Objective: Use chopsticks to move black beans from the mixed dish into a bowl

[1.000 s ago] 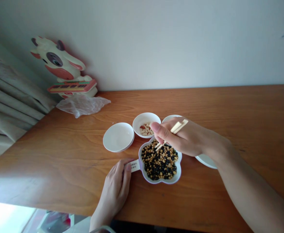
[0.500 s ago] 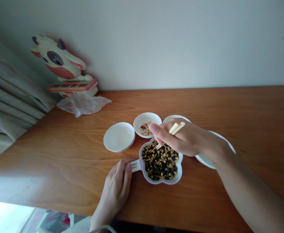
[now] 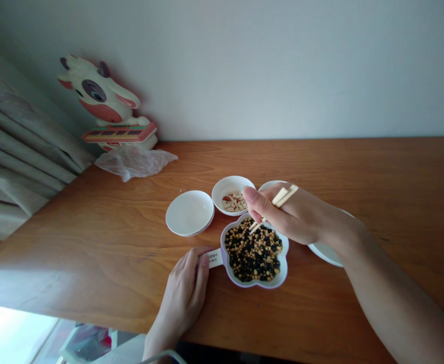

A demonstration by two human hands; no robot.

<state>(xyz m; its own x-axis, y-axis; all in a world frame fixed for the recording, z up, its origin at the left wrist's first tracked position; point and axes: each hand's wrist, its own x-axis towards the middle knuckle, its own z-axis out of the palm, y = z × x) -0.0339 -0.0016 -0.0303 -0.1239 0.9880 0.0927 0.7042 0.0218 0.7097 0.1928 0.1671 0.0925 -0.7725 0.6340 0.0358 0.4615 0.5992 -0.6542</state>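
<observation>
My left hand (image 3: pixel 189 288) is closed round the short handle of a flower-shaped bowl (image 3: pixel 282 275) with a lilac rim. Black and yellow beans (image 3: pixel 254 253) fill that bowl. Over its far side, my right hand (image 3: pixel 288 212) grips a pair of wooden chopsticks (image 3: pixel 283 196), their tips down at the beans. Whether a bean is between the tips I cannot tell. Just behind stands a white bowl (image 3: pixel 224 187) with pale and reddish pieces (image 3: pixel 236 201) in it. To its left is a white bowl (image 3: pixel 189 213) with nothing visible inside.
My right hand partly covers another white bowl (image 3: pixel 269 185), and my forearm covers part of a white plate (image 3: pixel 326 254). At the back left, a cow-shaped toy keyboard (image 3: pixel 108 108) leans by the wall, with a clear plastic bag (image 3: pixel 136 163) before it. A curtain (image 3: pixel 13 156) hangs at the left.
The whole view has shifted slightly. My right hand and the chopsticks have moved a little to the right over the beans. My left hand keeps its hold on the handle.
</observation>
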